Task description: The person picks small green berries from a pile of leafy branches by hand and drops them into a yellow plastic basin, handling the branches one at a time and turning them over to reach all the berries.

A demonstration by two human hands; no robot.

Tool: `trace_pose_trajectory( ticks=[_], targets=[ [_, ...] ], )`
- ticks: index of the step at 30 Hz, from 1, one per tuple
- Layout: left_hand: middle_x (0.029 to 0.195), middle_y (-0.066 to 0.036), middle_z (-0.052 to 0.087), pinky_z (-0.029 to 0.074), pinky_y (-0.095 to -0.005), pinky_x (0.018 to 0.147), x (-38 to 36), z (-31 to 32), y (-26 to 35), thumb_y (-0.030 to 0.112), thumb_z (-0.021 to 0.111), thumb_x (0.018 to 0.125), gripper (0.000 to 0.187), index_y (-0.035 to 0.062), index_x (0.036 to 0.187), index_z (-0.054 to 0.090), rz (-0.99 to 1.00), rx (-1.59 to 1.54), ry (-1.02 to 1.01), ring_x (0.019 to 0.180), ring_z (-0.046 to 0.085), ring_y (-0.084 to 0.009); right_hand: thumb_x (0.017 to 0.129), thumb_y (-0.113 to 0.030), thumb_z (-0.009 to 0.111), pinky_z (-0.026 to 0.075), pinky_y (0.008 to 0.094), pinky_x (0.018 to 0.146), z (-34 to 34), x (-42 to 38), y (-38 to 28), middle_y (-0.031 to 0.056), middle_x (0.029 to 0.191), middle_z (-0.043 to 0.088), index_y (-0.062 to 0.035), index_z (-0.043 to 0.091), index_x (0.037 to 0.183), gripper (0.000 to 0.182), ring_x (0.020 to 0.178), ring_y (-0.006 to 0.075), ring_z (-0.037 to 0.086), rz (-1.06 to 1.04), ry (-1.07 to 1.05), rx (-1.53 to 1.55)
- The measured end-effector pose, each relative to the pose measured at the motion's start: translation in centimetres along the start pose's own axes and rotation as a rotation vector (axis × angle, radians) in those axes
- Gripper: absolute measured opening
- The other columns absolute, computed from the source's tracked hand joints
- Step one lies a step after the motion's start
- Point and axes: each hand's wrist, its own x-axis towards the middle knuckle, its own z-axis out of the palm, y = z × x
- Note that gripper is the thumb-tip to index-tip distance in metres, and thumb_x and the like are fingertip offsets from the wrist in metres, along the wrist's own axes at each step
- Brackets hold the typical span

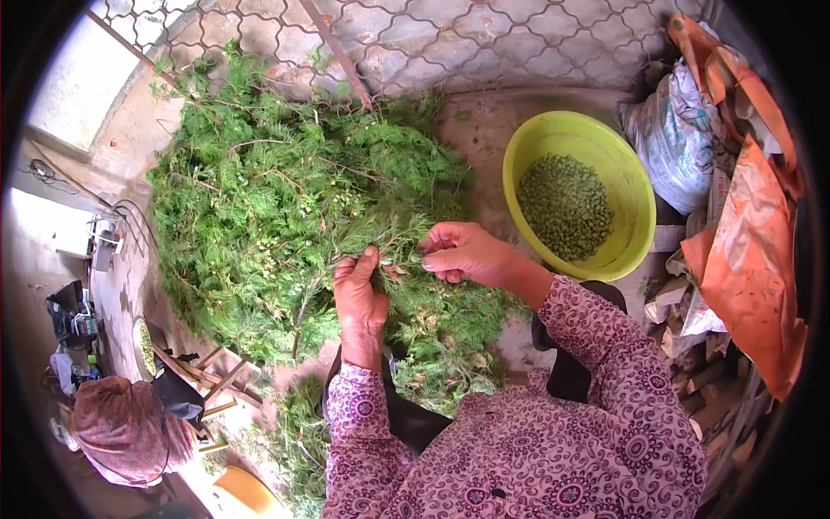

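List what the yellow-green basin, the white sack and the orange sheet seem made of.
Basin: probably smooth plastic, given its even colour and thin moulded rim.
White sack: likely woven plastic, as its crinkled, faintly shiny folds suggest.
Orange sheet: perhaps plastic or coated cloth; it creases and drapes, but its weave is unclear.

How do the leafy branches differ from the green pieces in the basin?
The branches look feathery; the pieces look small and roundish. The branches sprawl over the ground, while the pieces sit inside the yellow-green basin. The branches cover far more area than the pieces. Both are green.
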Motion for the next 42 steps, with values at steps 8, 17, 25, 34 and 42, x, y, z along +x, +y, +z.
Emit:
trace_pose_trajectory(
  ticks=[8,17,25,34,42],
  targets=[
    [0.078,-0.006,0.061,0.047,-0.0267,0.062,-0.3,0.3,-0.5,0.000,0.064,0.075,0.009,0.0033,0.076,0.056,0.003,-0.042,0.008,0.069,0.056,-0.0127,0.076,-0.012,0.064,0.037,0.0196,0.047,0.7,0.2,0.3,0.0005,0.065,0.054,-0.0009,0.059,0.085,0.016,0.052,0.0058,0.047,-0.041,0.017,-0.119],
    [0.077,-0.003,0.061,0.048,-0.0307,0.055,0.0,-0.6,0.6,-0.002,0.064,0.074,0.018,0.0109,0.070,0.052,0.051,-0.176,0.095,0.069,0.057,-0.0132,0.079,-0.012,0.057,0.041,0.0213,0.049,-0.5,-2.3,-1.1,0.0051,0.080,0.059,-0.0036,0.054,0.088,0.013,0.061,0.0087,0.053,0.017,-0.068,0.089],
    [0.074,-0.001,0.059,0.045,-0.0290,0.061,-0.2,0.6,-0.4,0.004,0.065,0.075,0.015,0.0109,0.072,0.052,-0.047,-0.174,0.015,0.069,0.054,-0.0122,0.083,-0.013,0.055,0.041,0.0217,0.050,-0.5,0.6,2.0,0.0024,0.079,0.057,-0.0055,0.053,0.092,0.012,0.067,0.0097,0.054,0.152,-0.014,0.169],
    [0.074,-0.004,0.060,0.045,-0.0260,0.065,-0.7,0.7,-0.9,0.001,0.067,0.073,0.017,0.0077,0.074,0.052,0.043,-0.071,0.016,0.068,0.056,-0.0127,0.085,-0.020,0.054,0.042,0.0219,0.048,1.4,0.4,2.0,-0.0011,0.090,0.054,-0.0074,0.052,0.103,0.022,0.068,0.0111,0.054,0.138,-0.096,0.342],
    [0.079,-0.005,0.060,0.044,-0.0260,0.071,-1.3,1.2,-0.4,0.000,0.066,0.073,0.017,0.0075,0.075,0.051,-0.036,-0.145,0.030,0.074,0.056,-0.0129,0.088,-0.024,0.050,0.043,0.0235,0.051,1.4,0.4,3.0,-0.0012,0.096,0.051,-0.0086,0.051,0.105,0.024,0.070,0.0128,0.054,0.193,-0.264,0.380]
  ],
)
